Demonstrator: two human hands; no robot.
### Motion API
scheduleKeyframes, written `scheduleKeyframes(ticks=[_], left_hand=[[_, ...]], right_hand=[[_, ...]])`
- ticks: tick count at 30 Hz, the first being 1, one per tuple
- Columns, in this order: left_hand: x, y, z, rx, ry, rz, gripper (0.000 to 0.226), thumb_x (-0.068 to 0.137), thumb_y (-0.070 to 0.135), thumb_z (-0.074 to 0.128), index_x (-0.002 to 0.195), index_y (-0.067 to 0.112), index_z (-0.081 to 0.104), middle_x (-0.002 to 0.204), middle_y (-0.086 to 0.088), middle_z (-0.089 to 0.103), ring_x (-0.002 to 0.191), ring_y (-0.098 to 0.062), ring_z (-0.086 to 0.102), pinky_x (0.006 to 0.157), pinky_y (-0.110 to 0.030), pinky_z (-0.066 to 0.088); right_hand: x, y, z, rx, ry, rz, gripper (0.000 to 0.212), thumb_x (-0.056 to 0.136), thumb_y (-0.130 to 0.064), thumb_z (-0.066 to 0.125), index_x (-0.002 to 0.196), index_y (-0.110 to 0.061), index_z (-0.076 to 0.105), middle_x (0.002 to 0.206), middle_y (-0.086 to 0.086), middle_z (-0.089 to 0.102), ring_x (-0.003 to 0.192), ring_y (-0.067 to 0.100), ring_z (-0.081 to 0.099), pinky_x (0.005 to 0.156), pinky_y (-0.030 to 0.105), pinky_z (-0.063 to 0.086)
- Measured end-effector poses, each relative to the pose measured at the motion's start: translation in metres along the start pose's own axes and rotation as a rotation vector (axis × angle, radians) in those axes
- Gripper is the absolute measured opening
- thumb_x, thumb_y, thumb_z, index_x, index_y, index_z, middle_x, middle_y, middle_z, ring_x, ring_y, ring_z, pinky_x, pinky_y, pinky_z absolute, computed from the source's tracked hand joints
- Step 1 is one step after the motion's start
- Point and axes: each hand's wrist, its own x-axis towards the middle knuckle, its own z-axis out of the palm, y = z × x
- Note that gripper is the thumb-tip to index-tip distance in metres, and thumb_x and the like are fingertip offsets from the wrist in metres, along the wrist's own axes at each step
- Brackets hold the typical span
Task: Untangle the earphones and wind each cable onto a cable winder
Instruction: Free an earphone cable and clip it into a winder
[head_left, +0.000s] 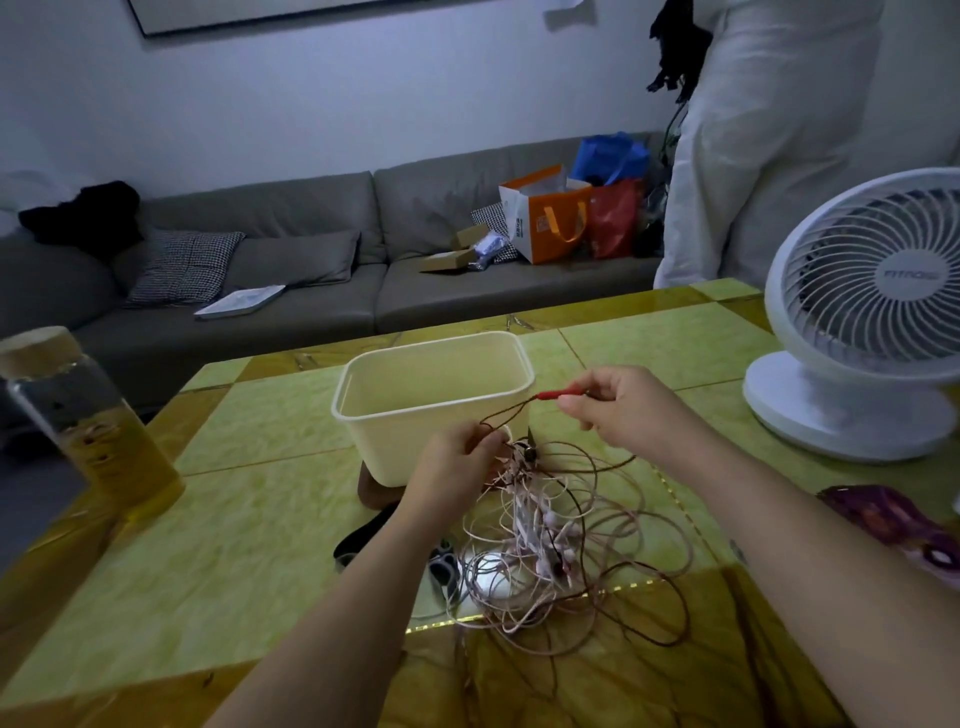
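Observation:
A tangle of pink and dark red earphone cables (550, 540) hangs from my left hand (457, 462) and spreads in loops over the table. My left hand pinches the top of the bundle just in front of the cream tub. My right hand (618, 405) is raised to the right and pinches the red plug (553, 393) of the dark red cable, which runs taut back to my left hand. A white winder-like object (491, 574) and a dark one (441, 566) lie under the loops; I cannot tell them apart clearly.
A cream plastic tub (363, 415) stands mid-table on a dark base. A bottle with yellow liquid (88, 431) is at the left, a white fan (872, 312) at the right, a purple object (893, 519) at the right edge. A person in white stands behind the table.

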Motion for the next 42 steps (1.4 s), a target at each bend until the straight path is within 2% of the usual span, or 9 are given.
scheduleKeyframes(ticks=[3,8,17,22,28,31,34,38,42], left_hand=[[-0.002,0.007,0.001,-0.132,-0.014,0.012,0.019,0.101,0.016,0.048,0.088,0.017,0.062,0.089,-0.001,0.07,0.071,-0.008,0.063,0.064,-0.019,0.052],[-0.007,0.016,0.002,-0.307,-0.047,0.02,0.017,0.102,0.014,0.044,0.093,0.013,0.06,0.093,-0.003,0.071,0.075,-0.008,0.068,0.07,-0.022,0.055],[-0.012,0.026,-0.004,-0.587,-0.085,0.017,0.02,0.103,0.01,0.037,0.091,0.009,0.053,0.073,-0.003,0.056,0.06,-0.012,0.057,0.061,-0.022,0.052],[-0.008,0.029,-0.006,-0.912,-0.052,-0.085,0.022,0.103,0.008,0.034,0.087,0.012,0.048,0.054,0.003,0.044,0.047,-0.009,0.041,0.049,-0.02,0.044],[-0.006,0.022,-0.009,-0.674,-0.005,-0.166,0.012,0.1,0.011,0.042,0.094,0.009,0.052,0.047,0.008,0.031,0.04,-0.007,0.031,0.054,-0.025,0.032],[-0.011,0.017,-0.011,-0.346,-0.095,-0.14,0.016,0.095,0.025,0.057,0.103,0.011,0.06,0.048,0.013,0.044,0.046,-0.005,0.039,0.061,-0.025,0.041],[-0.016,0.015,-0.01,-0.193,-0.134,-0.072,0.014,0.092,0.031,0.063,0.099,0.019,0.064,0.06,0.015,0.059,0.055,-0.004,0.05,0.07,-0.026,0.046],[-0.016,0.02,-0.007,-0.144,-0.102,-0.028,0.005,0.092,0.028,0.064,0.092,0.023,0.064,0.083,0.001,0.065,0.074,-0.013,0.058,0.082,-0.035,0.052],[-0.017,0.022,-0.008,-0.183,-0.157,-0.018,0.005,0.092,0.022,0.064,0.089,0.019,0.063,0.074,0.007,0.063,0.064,-0.004,0.056,0.071,-0.024,0.049]], right_hand=[[0.001,0.013,0.014,0.195,0.008,0.132,0.005,0.093,-0.008,0.058,0.095,-0.012,0.057,0.09,0.007,0.067,0.056,0.01,0.057,0.058,0.023,0.052],[-0.002,0.024,0.035,0.291,-0.116,0.177,0.021,0.09,-0.011,0.064,0.109,-0.014,0.056,0.102,0.004,0.067,0.071,0.014,0.068,0.079,0.035,0.059],[-0.003,0.016,0.037,0.136,-0.264,0.099,0.034,0.083,-0.023,0.072,0.115,-0.025,0.061,0.101,-0.001,0.067,0.093,0.011,0.065,0.071,0.02,0.045],[-0.002,0.016,0.039,0.178,-0.258,0.067,0.018,0.085,-0.017,0.071,0.101,-0.019,0.063,0.086,-0.003,0.069,0.072,0.005,0.065,0.066,0.018,0.048],[-0.004,0.018,0.035,0.348,-0.247,0.082,0.015,0.086,-0.026,0.068,0.099,-0.02,0.072,0.084,0.005,0.063,0.059,0.01,0.045,0.061,0.024,0.038],[-0.007,0.017,0.033,0.372,-0.236,0.084,0.018,0.088,-0.022,0.065,0.105,-0.022,0.07,0.082,0.007,0.063,0.047,0.006,0.035,0.048,0.018,0.029],[-0.008,0.015,0.03,0.37,-0.211,0.074,0.024,0.09,-0.013,0.063,0.112,-0.02,0.067,0.066,-0.007,0.064,0.039,0.001,0.043,0.04,0.014,0.032],[-0.01,0.01,0.026,0.319,-0.192,0.072,0.032,0.088,-0.008,0.064,0.118,-0.02,0.066,0.08,0.0,0.066,0.041,-0.001,0.042,0.044,0.011,0.032],[-0.013,0.004,0.021,0.369,-0.167,0.074,0.033,0.086,0.001,0.063,0.115,-0.014,0.065,0.084,0.001,0.063,0.039,-0.007,0.05,0.042,0.005,0.036]])
